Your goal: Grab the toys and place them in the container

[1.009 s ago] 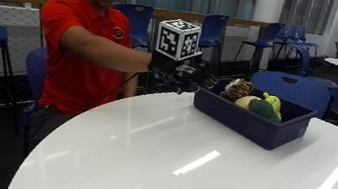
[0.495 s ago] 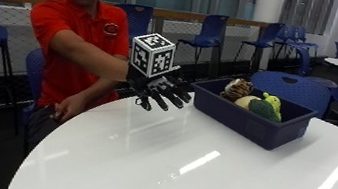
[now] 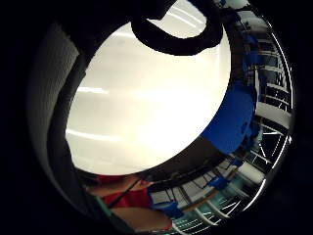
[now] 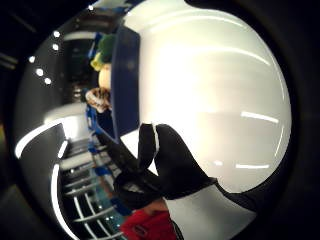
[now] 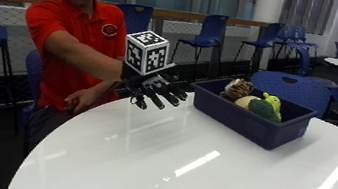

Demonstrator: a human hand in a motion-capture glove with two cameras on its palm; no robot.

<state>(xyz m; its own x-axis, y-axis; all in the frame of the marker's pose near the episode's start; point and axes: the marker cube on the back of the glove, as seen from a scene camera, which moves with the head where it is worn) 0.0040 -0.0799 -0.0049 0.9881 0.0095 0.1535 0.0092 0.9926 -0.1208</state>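
- Black-gloved, the right hand (image 5: 155, 91) hung above the table (image 5: 211, 171) at centre-left of the outside view, fingers spread and slack, grasping nothing.
- In the thumb-side palm view the gloved fingers (image 4: 167, 165) showed against bare white tabletop (image 4: 220, 90); no toy lay under the palm.
- The little-finger-side view gave the same: only glossy table (image 3: 146, 98) in front of the palm, with a blue chair (image 3: 232, 120) beyond its edge.
- The hand sat near the bin (image 5: 253, 118) but apart from it, off the bin's left end and not over its opening.
- The blue bin stood on the table at centre-right of the outside view, close to the far edge.
- The toys (image 5: 253, 99) lay inside it: a striped brown one at the left end, a pale one in the middle, a green and yellow one toward the right. They also showed in the thumb-side view, poking above the bin's wall (image 4: 125, 85).
- How many toys there were in all I could not tell; some may have been hidden behind the wall.
- No toy was visible on the tabletop in any view.
- Judged from that, the picking and placing looked done, or nearly so, with nothing visibly left to collect.
- The person's bare hand (image 5: 80, 104) rested low by the table's edge, at left of the frame, touching none of the task's things.
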